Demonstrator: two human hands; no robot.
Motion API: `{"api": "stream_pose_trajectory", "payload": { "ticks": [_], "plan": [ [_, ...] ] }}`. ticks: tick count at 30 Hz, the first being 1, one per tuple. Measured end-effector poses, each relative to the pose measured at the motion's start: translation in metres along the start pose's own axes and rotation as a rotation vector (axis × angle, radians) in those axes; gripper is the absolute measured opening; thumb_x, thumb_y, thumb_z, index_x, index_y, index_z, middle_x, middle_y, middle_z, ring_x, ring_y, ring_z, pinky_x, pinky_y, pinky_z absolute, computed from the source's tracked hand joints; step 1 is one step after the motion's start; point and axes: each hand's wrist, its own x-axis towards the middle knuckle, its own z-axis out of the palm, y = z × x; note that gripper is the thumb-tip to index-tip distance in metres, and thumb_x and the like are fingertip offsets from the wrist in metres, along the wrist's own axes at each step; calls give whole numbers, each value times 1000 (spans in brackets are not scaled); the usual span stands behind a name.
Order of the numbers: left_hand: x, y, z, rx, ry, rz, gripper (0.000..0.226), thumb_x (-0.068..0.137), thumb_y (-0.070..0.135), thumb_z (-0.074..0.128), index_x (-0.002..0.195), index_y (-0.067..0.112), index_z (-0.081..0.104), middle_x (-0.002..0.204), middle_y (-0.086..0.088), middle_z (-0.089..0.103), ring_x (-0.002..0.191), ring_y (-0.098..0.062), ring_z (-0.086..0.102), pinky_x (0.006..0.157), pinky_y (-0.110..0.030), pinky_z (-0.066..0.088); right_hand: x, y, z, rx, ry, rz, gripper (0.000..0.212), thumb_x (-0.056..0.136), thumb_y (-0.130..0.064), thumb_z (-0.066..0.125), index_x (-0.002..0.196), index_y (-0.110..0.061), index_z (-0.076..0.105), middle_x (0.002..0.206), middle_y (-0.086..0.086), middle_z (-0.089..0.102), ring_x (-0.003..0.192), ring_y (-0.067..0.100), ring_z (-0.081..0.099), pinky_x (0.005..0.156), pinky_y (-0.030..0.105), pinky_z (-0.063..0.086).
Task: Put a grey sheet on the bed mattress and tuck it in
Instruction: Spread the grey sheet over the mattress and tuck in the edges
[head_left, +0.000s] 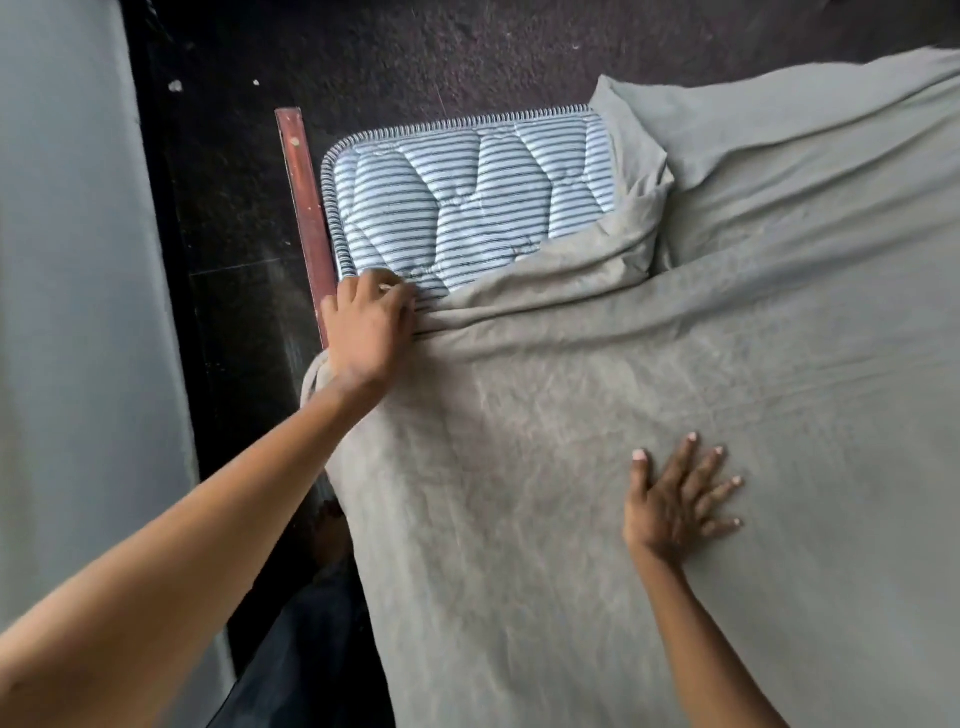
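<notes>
1. Our left forearm (182, 545) is reaching in from the lower left corner, closest to us, and running up toward the left side of the bed.
2. Our left hand (366, 325) is sitting at the bunched edge of the sheet (571, 467), right at the left side of the mattress (467, 192). Its fingers are curling over the gathered fold and appear to be gripping it, with the fingertips touching the striped mattress top.
3. Our right hand (675, 504) is lying palm down on the sheet nearer to us, well apart from the left one. Its fingers are stretching out straight and spread, holding nothing and pressing flat on the cloth.
4. Grey and creased, the sheet is covering the near and right parts of the mattress. A rumpled ridge is running from our left hand up and to the right, and beyond it a loose fold is bunching up beside the bare patch. Below our left wrist, the sheet's edge is hanging over the side of the bed.
5. At the far left corner the mattress is lying uncovered, showing quilted pale fabric with dark stripes and a corded border.
6. Just beside the mattress's left edge a reddish-brown wooden rail (306, 208) is running away from us, and our left hand is overlapping its near end.
7. Beyond and to the left of the bed a dark floor (467, 52) is showing, and a pale wall (67, 260) is filling the far left.
</notes>
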Motion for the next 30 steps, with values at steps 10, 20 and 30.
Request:
{"api": "stream_pose_trajectory", "payload": {
  "ticks": [10,20,30],
  "plan": [
    [28,30,0,-103,-601,-33,36,79,45,68,109,25,64,106,-1,67,101,-24,60,73,-27,41,-83,-176,35,-55,9,-518,80,86,-62,32,140,-3,39,150,22,29,143,38,14,110,65,10],
    [23,-2,-26,-642,-214,-438,12,96,22,49,90,13,45,79,-5,51,71,-18,44,64,-28,30,-43,-123,12,76,78,-506,63,94,-56,24,146,-21,28,155,11,24,140,33,28,105,57,30],
    [52,-67,-50,-404,203,-793,27,90,26,47,98,6,65,103,-15,65,97,-30,58,83,-33,41,-61,-207,33,-28,11,-594,64,84,-58,36,140,-27,43,151,10,34,140,44,19,105,67,12]
  ]
}}
